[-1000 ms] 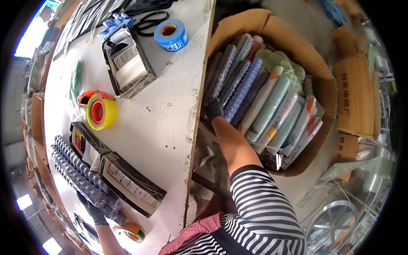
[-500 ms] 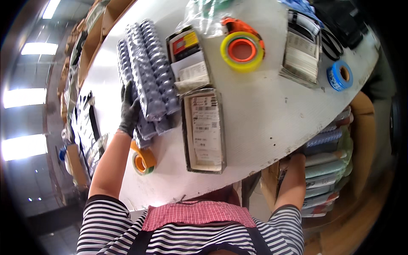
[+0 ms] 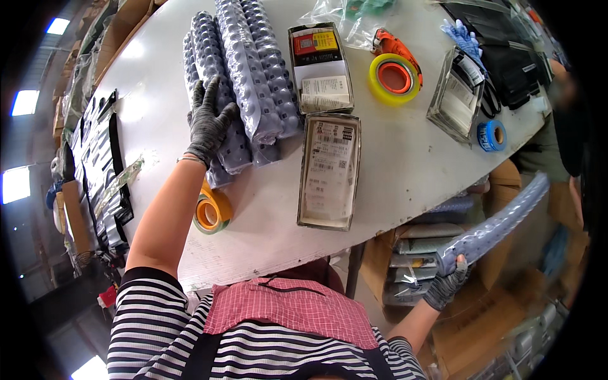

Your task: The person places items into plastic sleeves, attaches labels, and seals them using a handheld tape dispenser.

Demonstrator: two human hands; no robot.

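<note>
Several rolled bumpy grey-blue mats (image 3: 244,76), wrapped in clear plastic, lie side by side at the left of the table. My left hand (image 3: 211,123), in a dark grey glove, rests on their near left part with fingers spread. To the right, beyond the table's edge, my right hand (image 3: 447,286) grips the near end of another wrapped rolled mat (image 3: 494,225). That roll slants up and away to the right, above a carton. The right glove leaves the thumb tip bare.
On the table are a label box (image 3: 329,180), a second box (image 3: 323,79), orange tape (image 3: 213,210), a tape dispenser with yellow tape (image 3: 394,79), a card-filled box (image 3: 457,95) and blue tape (image 3: 491,136). Below right, an open carton (image 3: 380,266) holds wrapped packages. A person (image 3: 563,120) stands far right.
My right hand has come up out of the carton with a wrapped rolled mat. My left hand has shifted onto the table's rolls, fingers more spread. The whole view has turned somewhat.
</note>
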